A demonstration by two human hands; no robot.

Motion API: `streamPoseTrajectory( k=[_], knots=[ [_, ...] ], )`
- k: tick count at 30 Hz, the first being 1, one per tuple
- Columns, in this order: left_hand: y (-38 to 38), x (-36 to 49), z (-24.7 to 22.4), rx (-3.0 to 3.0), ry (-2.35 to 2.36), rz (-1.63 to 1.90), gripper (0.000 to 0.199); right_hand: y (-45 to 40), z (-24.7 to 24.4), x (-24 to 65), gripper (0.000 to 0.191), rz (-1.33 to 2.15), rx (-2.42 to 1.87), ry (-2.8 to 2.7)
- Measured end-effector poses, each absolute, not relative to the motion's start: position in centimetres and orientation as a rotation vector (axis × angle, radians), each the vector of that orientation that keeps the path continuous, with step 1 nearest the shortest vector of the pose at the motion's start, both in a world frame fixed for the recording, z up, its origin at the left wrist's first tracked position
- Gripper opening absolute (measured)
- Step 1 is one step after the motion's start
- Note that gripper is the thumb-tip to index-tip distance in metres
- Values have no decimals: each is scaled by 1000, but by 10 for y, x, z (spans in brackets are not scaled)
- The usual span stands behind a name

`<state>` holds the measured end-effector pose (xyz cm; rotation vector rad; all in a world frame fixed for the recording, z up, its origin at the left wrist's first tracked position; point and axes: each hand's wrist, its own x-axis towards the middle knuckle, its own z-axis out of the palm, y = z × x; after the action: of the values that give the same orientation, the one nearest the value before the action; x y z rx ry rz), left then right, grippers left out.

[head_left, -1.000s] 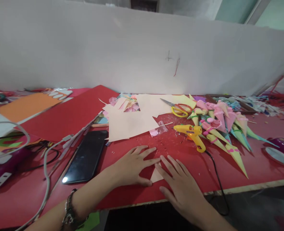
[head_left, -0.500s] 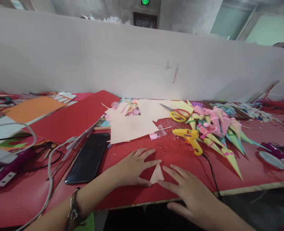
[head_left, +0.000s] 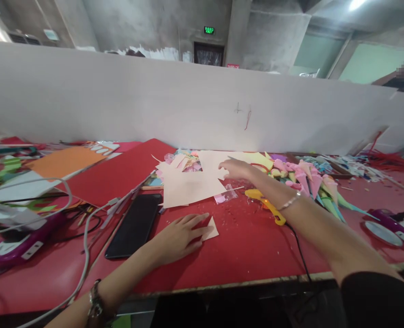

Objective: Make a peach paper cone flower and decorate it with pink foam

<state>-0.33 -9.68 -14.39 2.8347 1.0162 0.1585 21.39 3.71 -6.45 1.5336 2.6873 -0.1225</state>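
My left hand (head_left: 179, 239) lies on the red tabletop with its fingers stretched out. Its fingertips rest at the left edge of a small folded peach paper piece (head_left: 211, 229). Farther off, my right hand (head_left: 236, 168) is over the large cut peach sheet (head_left: 191, 186), fingers bent and slightly apart, with nothing visibly gripped. Just right of that hand, an orange handle loop of the scissors (head_left: 261, 166) shows; hand and forearm hide the rest. Below the right forearm lies a yellow glue gun (head_left: 265, 202), partly covered by the wrist.
Pink and yellow paper cones (head_left: 308, 175) are heaped at the right. A black phone (head_left: 133, 225) lies left of my left hand. Red card (head_left: 120, 171), a white cable (head_left: 85, 237) and a purple power strip (head_left: 27, 241) fill the left side. A white panel (head_left: 137, 100) stands behind.
My right hand has left the small paper piece and reached forward over the large sheet by the scissors. The small piece has turned beside my left hand. The view has tilted up.
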Motion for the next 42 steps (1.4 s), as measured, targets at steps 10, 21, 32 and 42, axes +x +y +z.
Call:
streamPoseTrajectory(
  k=[10,21,32,42],
  knots=[
    [-127,-28,-158,2755,1249,232,45,89,-118,195,29,-93,1632,2368],
    [-135,-29,-157,2723,1343,162,43,82,-123,193,30,112,1713,2446],
    [-122,-24,-152,2750,1407,83,41,43,-39,224,23,492,1738,2897],
    [-112,-5,-146,2922,1629,210,51,-112,-119,257,25,275,833,3356]
  ],
)
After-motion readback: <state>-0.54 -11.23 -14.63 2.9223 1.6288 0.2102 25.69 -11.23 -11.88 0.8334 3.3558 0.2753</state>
